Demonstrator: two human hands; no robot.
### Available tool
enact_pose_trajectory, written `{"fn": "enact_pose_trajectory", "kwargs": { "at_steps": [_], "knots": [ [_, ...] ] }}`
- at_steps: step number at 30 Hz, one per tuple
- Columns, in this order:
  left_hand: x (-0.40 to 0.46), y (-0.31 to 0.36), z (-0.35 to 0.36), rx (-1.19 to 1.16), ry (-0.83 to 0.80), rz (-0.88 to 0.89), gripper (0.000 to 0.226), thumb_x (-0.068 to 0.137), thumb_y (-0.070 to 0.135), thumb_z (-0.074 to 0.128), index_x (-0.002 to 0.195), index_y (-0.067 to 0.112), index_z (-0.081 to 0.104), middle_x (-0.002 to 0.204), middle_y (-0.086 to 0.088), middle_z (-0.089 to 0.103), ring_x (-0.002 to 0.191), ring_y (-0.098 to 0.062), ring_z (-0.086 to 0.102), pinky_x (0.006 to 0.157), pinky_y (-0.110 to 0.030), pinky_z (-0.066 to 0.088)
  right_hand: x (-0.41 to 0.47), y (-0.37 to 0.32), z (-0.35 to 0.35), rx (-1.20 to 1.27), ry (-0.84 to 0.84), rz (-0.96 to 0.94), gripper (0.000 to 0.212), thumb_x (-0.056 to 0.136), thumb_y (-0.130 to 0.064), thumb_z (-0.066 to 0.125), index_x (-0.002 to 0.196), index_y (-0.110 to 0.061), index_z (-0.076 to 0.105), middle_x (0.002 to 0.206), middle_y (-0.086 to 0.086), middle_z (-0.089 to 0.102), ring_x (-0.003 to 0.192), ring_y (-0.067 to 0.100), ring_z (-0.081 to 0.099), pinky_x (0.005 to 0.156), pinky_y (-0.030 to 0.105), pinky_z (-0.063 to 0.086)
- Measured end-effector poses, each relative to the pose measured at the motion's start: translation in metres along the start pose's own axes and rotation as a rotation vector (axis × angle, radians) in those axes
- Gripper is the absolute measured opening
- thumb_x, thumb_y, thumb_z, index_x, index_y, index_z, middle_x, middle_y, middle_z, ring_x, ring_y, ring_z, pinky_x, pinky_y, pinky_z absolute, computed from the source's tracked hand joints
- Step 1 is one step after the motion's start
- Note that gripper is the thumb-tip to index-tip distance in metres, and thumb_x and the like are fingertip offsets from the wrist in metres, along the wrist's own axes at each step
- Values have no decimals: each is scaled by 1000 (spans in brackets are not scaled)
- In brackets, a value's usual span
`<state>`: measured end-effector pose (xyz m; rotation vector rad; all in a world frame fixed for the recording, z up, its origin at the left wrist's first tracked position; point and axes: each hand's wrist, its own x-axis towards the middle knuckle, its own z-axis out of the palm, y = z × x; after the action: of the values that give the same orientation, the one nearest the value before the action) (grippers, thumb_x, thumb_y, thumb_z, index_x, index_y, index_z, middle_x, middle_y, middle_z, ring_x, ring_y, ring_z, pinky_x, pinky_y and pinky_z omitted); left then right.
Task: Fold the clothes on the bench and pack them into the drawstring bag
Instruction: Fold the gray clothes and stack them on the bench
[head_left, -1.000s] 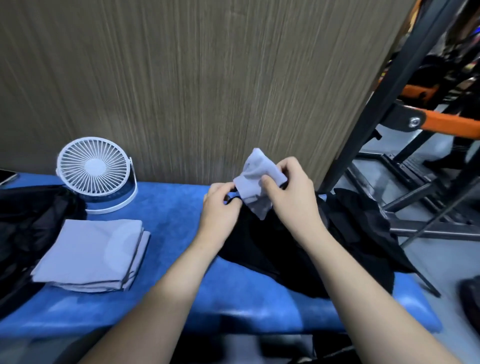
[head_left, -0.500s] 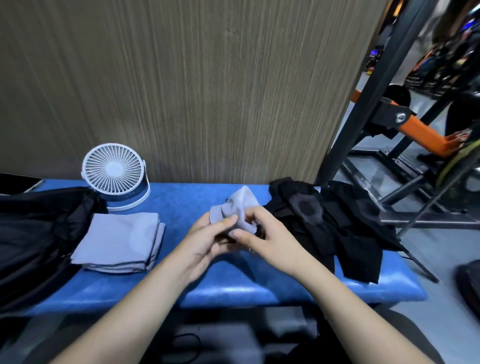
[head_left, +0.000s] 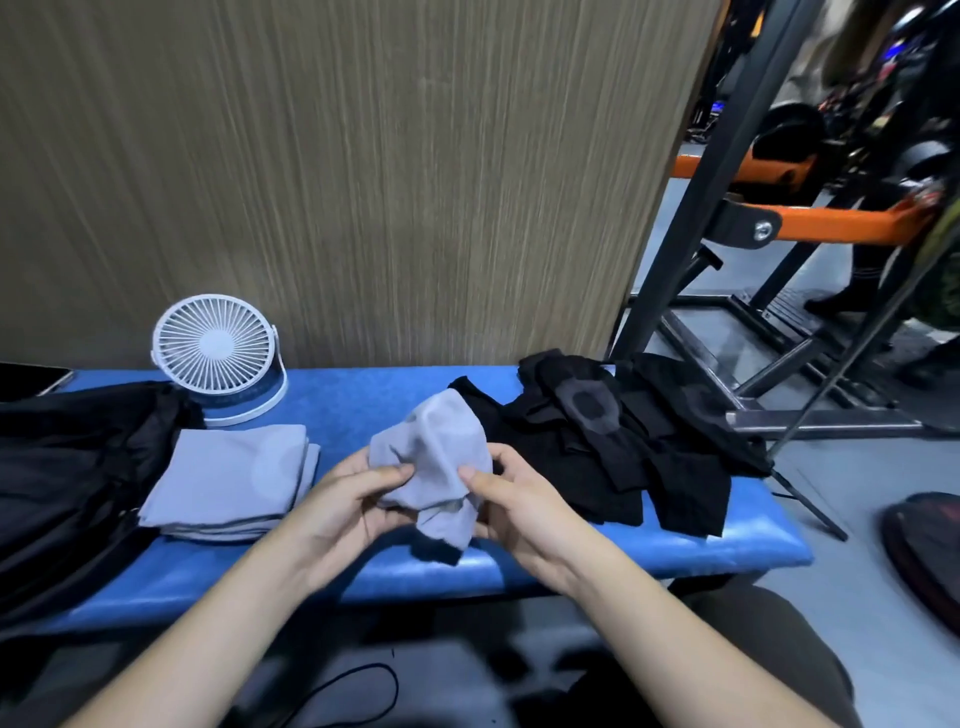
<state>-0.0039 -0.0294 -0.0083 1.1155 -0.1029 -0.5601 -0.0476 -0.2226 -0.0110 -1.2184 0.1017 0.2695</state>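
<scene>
A small crumpled grey garment (head_left: 434, 457) is held above the blue bench (head_left: 519, 564) at its middle. My left hand (head_left: 345, 512) pinches its left side between thumb and fingers. My right hand (head_left: 519, 506) grips its right side, thumb on the front. A dark bit hangs under the grey cloth. A folded grey stack (head_left: 234, 475) lies on the bench to the left. Loose black clothes (head_left: 613, 447) are heaped on the bench's right end. The black drawstring bag (head_left: 57, 478) lies at the far left, partly out of frame.
A white desk fan (head_left: 215, 353) stands at the back of the bench against a brown ribbed wall. A phone (head_left: 31, 379) lies at the far left edge. Black and orange gym frames (head_left: 727, 228) stand on the floor to the right.
Both hands have brought the grey garment down and toward me, from over the black pile to the bench's middle. The grips have shifted to its two sides.
</scene>
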Motion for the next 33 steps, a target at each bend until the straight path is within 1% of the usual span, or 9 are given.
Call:
{"fn": "enact_pose_trajectory", "kwargs": {
  "at_steps": [6, 9, 11, 16, 20, 23, 26, 29, 33],
  "knots": [
    [0, -5, -4, 103, 147, 35, 29, 91, -7, 50, 111, 6, 66, 97, -13, 73, 77, -21, 71, 63, -29, 60, 5, 1, -16, -136, 234, -98, 40, 82, -7, 73, 115, -19, 54, 114, 12, 69, 99, 28, 70, 81, 43, 58],
    [6, -3, -16, 167, 270, 62, 28, 91, -9, 52, 112, 7, 58, 97, -14, 71, 71, -18, 68, 58, -26, 57, 3, -7, -26, -219, 302, -136, 34, 83, -7, 72, 106, -22, 53, 102, 9, 64, 72, 21, 66, 49, 32, 51],
    [8, -3, -22, 227, 341, 85, 30, 91, -12, 53, 112, 10, 47, 91, -16, 68, 61, -19, 64, 52, -26, 53, 3, -11, -34, -301, 340, -132, 31, 84, -9, 71, 103, -24, 52, 94, 6, 59, 62, 15, 56, 43, 24, 39],
    [8, -8, -26, 401, 343, 149, 53, 92, -11, 55, 125, 30, 47, 82, -15, 63, 63, -21, 58, 52, -27, 57, 4, -11, -53, -462, 390, -116, 38, 83, -16, 73, 107, -33, 48, 90, 12, 55, 68, 17, 52, 50, 25, 43],
    [11, -14, -27, 607, 317, 175, 38, 97, 0, 55, 109, 33, 69, 83, -3, 63, 63, -7, 56, 61, -28, 57, 5, -11, -58, -554, 371, -166, 39, 81, -8, 68, 105, -35, 52, 83, 0, 51, 66, 12, 48, 60, 28, 42],
    [12, -17, -33, 944, 340, 183, 31, 93, 8, 64, 93, 37, 74, 84, 13, 67, 68, -1, 58, 71, -25, 47, 8, -7, -61, -800, 357, -210, 29, 83, -7, 62, 96, -31, 54, 78, -4, 48, 61, 12, 41, 57, 25, 39],
    [10, -21, -32, 1301, 350, 138, 28, 88, 12, 69, 101, 36, 67, 88, 9, 54, 73, -7, 56, 74, -29, 38, 10, 1, -61, -1177, 326, -180, 22, 88, -12, 59, 106, -25, 54, 95, -3, 47, 74, 17, 53, 67, 29, 45],
    [9, -20, -27, 1309, 340, 126, 30, 86, 15, 71, 102, 39, 62, 90, 6, 51, 71, -7, 54, 72, -28, 37, 9, 3, -59, -1240, 314, -128, 25, 89, -19, 60, 112, -22, 54, 106, -2, 45, 86, 24, 58, 75, 37, 49],
    [11, -19, -30, 1170, 353, 93, 27, 87, 17, 69, 103, 39, 65, 87, 6, 55, 68, -10, 52, 71, -26, 39, 6, -4, -61, -1212, 317, -141, 23, 86, -17, 58, 107, -27, 56, 96, -7, 46, 82, 18, 55, 75, 36, 49]
  ]
}}
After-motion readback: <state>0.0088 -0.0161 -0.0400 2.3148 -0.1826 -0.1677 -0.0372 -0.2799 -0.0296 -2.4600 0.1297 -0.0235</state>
